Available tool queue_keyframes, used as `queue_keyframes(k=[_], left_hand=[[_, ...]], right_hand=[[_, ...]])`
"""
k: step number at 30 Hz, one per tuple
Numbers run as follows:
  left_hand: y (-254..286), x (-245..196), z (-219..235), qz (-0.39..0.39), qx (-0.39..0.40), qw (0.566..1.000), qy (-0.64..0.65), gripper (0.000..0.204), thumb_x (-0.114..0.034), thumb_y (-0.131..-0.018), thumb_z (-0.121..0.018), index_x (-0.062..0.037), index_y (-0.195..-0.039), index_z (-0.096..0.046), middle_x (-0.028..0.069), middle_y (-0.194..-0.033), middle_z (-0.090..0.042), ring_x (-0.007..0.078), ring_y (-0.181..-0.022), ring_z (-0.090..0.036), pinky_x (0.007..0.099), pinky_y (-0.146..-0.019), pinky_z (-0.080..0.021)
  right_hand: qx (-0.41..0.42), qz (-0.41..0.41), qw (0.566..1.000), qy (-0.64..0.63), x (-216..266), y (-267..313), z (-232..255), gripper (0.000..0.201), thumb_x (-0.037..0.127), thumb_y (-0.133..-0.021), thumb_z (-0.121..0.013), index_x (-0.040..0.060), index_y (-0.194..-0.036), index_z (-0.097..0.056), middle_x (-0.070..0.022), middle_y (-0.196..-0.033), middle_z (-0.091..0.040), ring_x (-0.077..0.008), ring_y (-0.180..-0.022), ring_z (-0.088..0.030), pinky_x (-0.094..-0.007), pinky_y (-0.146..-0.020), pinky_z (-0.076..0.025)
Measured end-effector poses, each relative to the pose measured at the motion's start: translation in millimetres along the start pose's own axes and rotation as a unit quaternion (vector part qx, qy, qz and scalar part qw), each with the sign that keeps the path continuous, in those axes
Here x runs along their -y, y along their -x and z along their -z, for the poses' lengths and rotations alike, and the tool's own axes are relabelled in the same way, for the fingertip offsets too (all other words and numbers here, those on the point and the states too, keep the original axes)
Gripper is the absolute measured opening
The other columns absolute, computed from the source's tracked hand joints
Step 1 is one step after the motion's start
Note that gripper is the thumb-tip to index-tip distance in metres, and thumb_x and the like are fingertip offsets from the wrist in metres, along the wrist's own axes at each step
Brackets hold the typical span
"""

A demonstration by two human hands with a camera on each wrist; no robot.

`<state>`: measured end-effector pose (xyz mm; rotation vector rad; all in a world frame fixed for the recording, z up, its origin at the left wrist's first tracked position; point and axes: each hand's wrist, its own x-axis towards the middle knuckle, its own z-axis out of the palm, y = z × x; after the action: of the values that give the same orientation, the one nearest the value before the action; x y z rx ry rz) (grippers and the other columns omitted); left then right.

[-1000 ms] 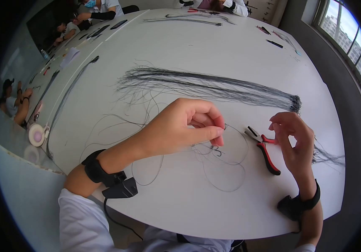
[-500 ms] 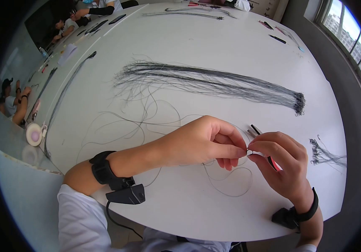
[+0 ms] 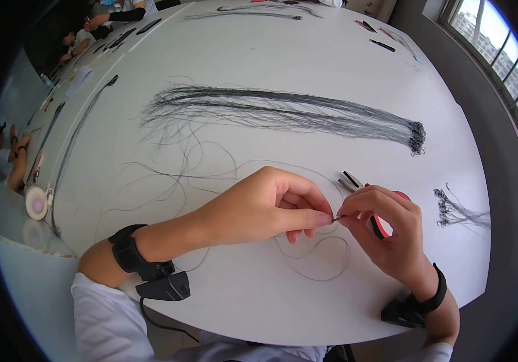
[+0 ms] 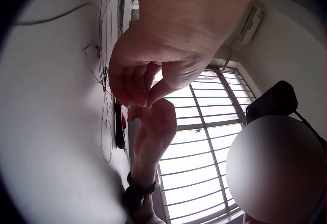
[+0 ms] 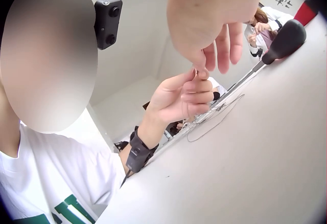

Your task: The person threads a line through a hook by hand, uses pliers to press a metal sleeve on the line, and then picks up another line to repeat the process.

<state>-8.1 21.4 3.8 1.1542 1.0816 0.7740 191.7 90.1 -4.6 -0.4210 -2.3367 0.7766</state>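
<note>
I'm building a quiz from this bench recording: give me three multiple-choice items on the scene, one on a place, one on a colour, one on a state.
1. Where do the pliers lie?
A. On the table behind the right hand
B. At the far table edge
C. In the left hand

2. What colour are the plier handles?
A. Blue
B. Red and black
C. Yellow

3. What are the left hand and right hand doing?
A. Lying flat, apart
B. Pinching a thin wire where their fingertips meet
C. Both gripping the pliers

Answers: 1 A, their jaws show past the knuckles. 2 B, red shows beside black. 3 B, the fingertips meet on the wire.
</note>
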Motion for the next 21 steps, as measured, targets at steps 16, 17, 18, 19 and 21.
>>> queue_keyframes(k=[16, 17, 18, 19, 21], left_hand=[[7, -6, -10, 0.012, -0.029, 0.999, 0.013, 0.013, -0.010, -0.088, -0.057, 0.0018, -0.091, -0.063, 0.0010, -0.067, -0.054, 0.0039, -0.054, -0.044, 0.0179, -0.047, -0.033], [7, -5, -10, 0.001, -0.029, 0.999, 0.019, 0.013, -0.010, -0.088, -0.057, 0.0019, -0.092, -0.062, 0.0010, -0.067, -0.054, 0.0034, -0.055, -0.044, 0.0177, -0.047, -0.032], [7, -4, -10, 0.002, -0.028, 0.999, 0.019, 0.013, -0.010, -0.088, -0.057, 0.0019, -0.092, -0.062, 0.0010, -0.067, -0.054, 0.0034, -0.055, -0.044, 0.0177, -0.047, -0.032], [7, -3, -10, 0.000, -0.028, 0.999, 0.023, 0.014, -0.010, -0.088, -0.057, 0.0020, -0.092, -0.062, 0.0009, -0.068, -0.054, 0.0033, -0.056, -0.044, 0.0178, -0.047, -0.031], [7, -3, -10, -0.002, -0.028, 0.999, 0.028, 0.014, -0.010, -0.088, -0.057, 0.0021, -0.092, -0.062, 0.0008, -0.068, -0.054, 0.0031, -0.058, -0.044, 0.0178, -0.047, -0.031]], right_hand=[[0.061, -0.183, 0.961, -0.198, 3, 7, 4, 0.008, 0.001, -0.080, -0.063, 0.0017, -0.087, -0.061, -0.0018, -0.080, -0.064, -0.0102, -0.073, -0.063, -0.0204, -0.059, -0.046], [0.066, -0.185, 0.958, -0.208, 3, 7, 4, 0.007, 0.002, -0.081, -0.062, 0.0016, -0.088, -0.061, -0.0019, -0.080, -0.064, -0.0102, -0.074, -0.063, -0.0207, -0.060, -0.046], [0.071, -0.186, 0.955, -0.218, 3, 7, 4, 0.007, 0.004, -0.082, -0.062, 0.0014, -0.088, -0.061, -0.0020, -0.080, -0.064, -0.0102, -0.074, -0.063, -0.0211, -0.061, -0.046], [0.071, -0.187, 0.955, -0.218, 3, 8, 4, 0.007, 0.004, -0.082, -0.062, 0.0014, -0.088, -0.061, -0.0020, -0.080, -0.064, -0.0102, -0.074, -0.063, -0.0211, -0.061, -0.046], [0.083, -0.202, 0.941, -0.257, 3, 8, 4, 0.008, 0.006, -0.084, -0.059, 0.0007, -0.089, -0.061, -0.0029, -0.080, -0.064, -0.0105, -0.075, -0.063, -0.0215, -0.063, -0.046]])
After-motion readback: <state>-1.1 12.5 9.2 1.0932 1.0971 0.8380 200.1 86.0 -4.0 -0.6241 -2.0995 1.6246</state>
